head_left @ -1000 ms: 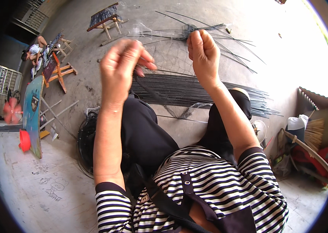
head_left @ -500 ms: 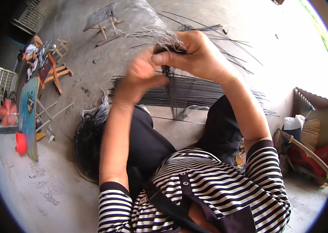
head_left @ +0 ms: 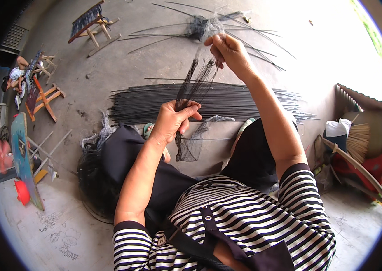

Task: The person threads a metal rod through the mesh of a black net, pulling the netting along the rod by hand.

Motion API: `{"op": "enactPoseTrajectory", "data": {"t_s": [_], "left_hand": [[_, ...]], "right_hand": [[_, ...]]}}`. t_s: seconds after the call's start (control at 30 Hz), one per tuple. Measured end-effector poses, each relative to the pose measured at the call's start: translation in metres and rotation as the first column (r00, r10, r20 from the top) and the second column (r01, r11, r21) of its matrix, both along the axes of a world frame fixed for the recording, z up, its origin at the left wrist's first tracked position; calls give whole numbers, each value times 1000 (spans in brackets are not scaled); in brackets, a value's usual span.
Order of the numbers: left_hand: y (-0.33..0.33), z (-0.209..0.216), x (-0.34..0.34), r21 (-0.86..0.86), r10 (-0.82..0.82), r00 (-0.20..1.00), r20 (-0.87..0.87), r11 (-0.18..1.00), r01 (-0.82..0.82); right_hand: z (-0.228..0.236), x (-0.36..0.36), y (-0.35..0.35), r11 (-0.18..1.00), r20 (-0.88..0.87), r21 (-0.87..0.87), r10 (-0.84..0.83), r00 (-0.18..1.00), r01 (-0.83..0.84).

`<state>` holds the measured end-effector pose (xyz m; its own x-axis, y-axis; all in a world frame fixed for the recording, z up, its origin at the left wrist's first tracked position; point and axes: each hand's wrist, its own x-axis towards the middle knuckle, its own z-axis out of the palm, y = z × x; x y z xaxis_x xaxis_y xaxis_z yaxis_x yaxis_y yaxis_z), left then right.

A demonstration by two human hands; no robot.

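Observation:
A black mesh net (head_left: pixel 194 86) is stretched between my two hands above the floor. My left hand (head_left: pixel 174 121) is closed around its gathered lower part, and a loose end hangs down below the fist between my knees. Higher and to the right, my right hand (head_left: pixel 230 53) pinches the net's upper edge, where pale thin threads (head_left: pixel 212 29) trail past the fingertips. Behind the net, a wide bundle of thin dark rods (head_left: pixel 154 101) lies across the floor in front of my feet.
Farther off, loose rods (head_left: pixel 263 47) cross around a dark mesh heap. Wooden stools (head_left: pixel 96 27) stand at far left, with a person (head_left: pixel 17 74) beyond. A blue board (head_left: pixel 23 153) and red fan (head_left: pixel 2 156) are at left. A broom (head_left: pixel 359 140) stands at right.
My hands were close together and have moved apart. The left came down with the net's lower part; the right stayed high, drawing the mesh out between them.

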<state>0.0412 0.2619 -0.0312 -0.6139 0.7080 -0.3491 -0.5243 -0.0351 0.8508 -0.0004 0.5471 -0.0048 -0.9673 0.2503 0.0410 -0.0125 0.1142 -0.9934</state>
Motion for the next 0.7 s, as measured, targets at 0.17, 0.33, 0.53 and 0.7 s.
{"op": "enactPoseTrajectory", "data": {"t_s": [0.17,0.33,0.53,0.7], "left_hand": [[4,-29,5,-115,6,994,-113,993,-19],[11,-27,-1,-232,106,982,-158,962,-142],[22,-24,-8,-205,170,966,-195,956,-210],[26,-20,-12,-171,209,961,-178,956,-240]], "right_hand": [[-24,18,11,993,57,-29,113,992,-112],[-23,37,9,943,204,-302,204,957,-137],[-28,46,-3,961,249,-181,251,936,-209],[-33,40,-3,907,139,-289,357,924,-306]]}}
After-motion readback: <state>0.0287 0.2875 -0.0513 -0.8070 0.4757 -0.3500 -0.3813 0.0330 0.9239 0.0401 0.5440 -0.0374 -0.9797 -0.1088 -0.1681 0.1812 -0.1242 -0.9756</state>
